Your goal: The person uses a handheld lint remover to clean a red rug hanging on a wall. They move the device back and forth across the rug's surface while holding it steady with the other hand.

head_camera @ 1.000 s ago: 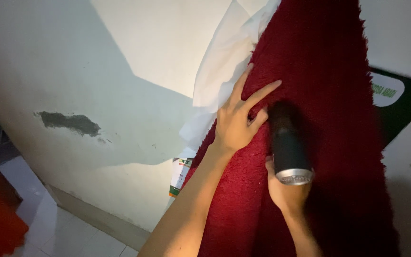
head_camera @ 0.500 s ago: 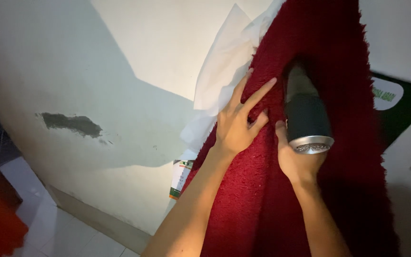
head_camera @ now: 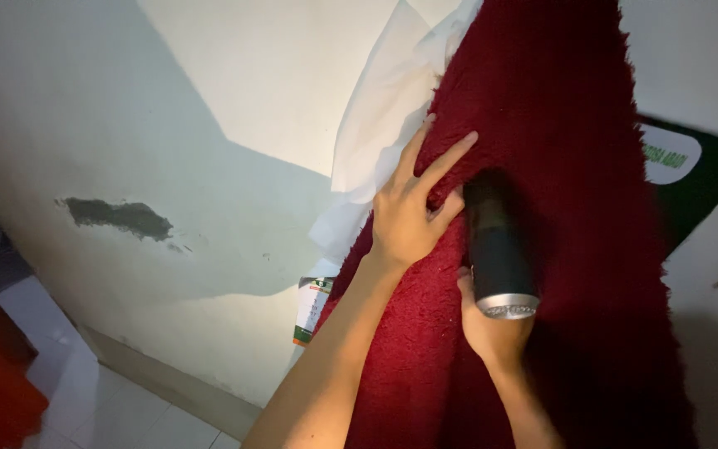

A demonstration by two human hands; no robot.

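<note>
Right grip: right hand [head_camera: 492, 333] clenched around the handle of a black hair dryer [head_camera: 499, 249], palm mostly hidden under the barrel.
Left grip: left hand [head_camera: 409, 216] grasping nothing, fingers spread flat and pressing on the red shaggy rug [head_camera: 558, 150].
Dryer axis: long barrel nearly vertical, silver rear ring toward the camera, nozzle pointing up into the pile.
Key relation: nozzle just beside the left fingertips, on their right; left hand nearer to the blown spot, right hand lower, below the barrel.
Rug position: hanging against the pale wall [head_camera: 209, 125], long side running from top to bottom of the view.
Rug look: deep red, thick fuzzy pile, darker in the shadow at the lower right.
Around: white cloth [head_camera: 376, 141] tucked behind the rug's left edge; small white tube with green end [head_camera: 311, 309] below it; grey patch of chipped paint [head_camera: 118, 216] on the wall.
</note>
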